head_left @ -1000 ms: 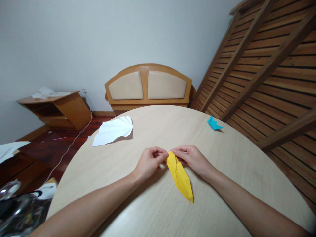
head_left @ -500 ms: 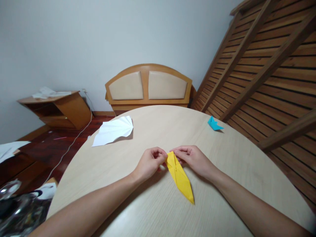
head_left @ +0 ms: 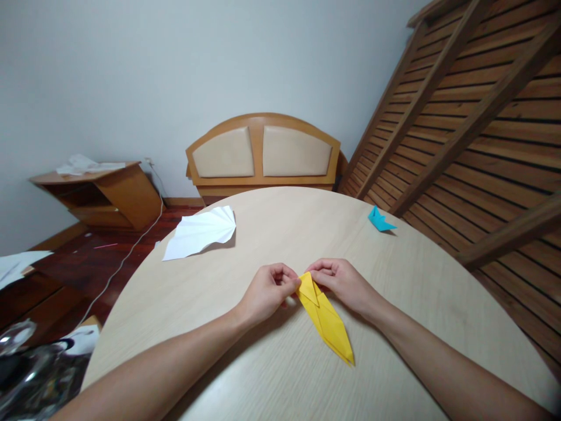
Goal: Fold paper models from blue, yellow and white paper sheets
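Observation:
A long piece of folded yellow paper slants from between my hands toward the lower right, its pointed end nearest me. My left hand pinches its upper left corner between thumb and fingers. At the upper right edge, my right hand is closed on the paper too, its fingertips partly hidden behind it. A triangular flap lies over the upper part, with crossing folds below it.
The round wooden table carries a creased white sheet at left and a small blue folded paper at right. Beyond stands a padded headboard. Wooden slats lean at right; a low cabinet stands left.
The yellow paper has shifted slightly right, its lower tip swinging rightward. The flap at its top now lies broader and flatter. Both hands keep their hold with small finger shifts.

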`<action>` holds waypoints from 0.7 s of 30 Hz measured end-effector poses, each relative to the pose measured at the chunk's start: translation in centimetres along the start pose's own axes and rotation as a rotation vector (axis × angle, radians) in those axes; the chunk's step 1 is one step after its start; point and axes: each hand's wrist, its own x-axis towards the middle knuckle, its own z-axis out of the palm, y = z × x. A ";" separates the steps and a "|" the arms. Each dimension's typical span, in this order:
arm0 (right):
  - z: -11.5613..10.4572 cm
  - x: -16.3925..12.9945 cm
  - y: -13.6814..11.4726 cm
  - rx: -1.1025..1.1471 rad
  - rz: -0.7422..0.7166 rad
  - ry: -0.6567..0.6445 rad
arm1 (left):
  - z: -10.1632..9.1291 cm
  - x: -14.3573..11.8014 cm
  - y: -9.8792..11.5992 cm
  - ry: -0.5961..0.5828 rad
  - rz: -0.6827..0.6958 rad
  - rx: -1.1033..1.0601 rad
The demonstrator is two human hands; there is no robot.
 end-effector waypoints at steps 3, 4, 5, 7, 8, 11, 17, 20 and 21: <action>0.0 0.0 0.1 0.010 0.025 -0.001 | 0.0 0.0 -0.1 0.012 -0.002 -0.014; 0.0 0.0 0.1 0.011 0.022 -0.005 | 0.0 0.0 0.0 0.012 -0.006 -0.015; -0.1 0.1 0.2 0.010 0.015 -0.010 | 0.0 0.0 0.0 0.009 -0.012 -0.014; -0.2 0.1 0.2 -0.005 -0.005 -0.019 | 0.0 0.1 0.0 0.004 -0.022 -0.010; -0.3 0.1 0.2 -0.018 -0.016 -0.021 | 0.0 0.0 0.1 0.002 -0.025 -0.009; -0.3 0.0 0.1 -0.041 -0.043 -0.016 | 0.1 0.0 0.1 -0.001 -0.024 -0.007; -0.2 -0.1 -0.4 -0.030 -0.036 -0.029 | 0.1 0.0 0.2 -0.004 -0.036 -0.012; -0.1 -0.1 -0.4 -0.011 0.017 -0.051 | 0.1 0.0 0.3 0.007 -0.030 -0.015; -0.1 -0.1 -0.3 -0.014 0.026 -0.056 | 0.1 0.0 0.3 0.008 -0.027 -0.014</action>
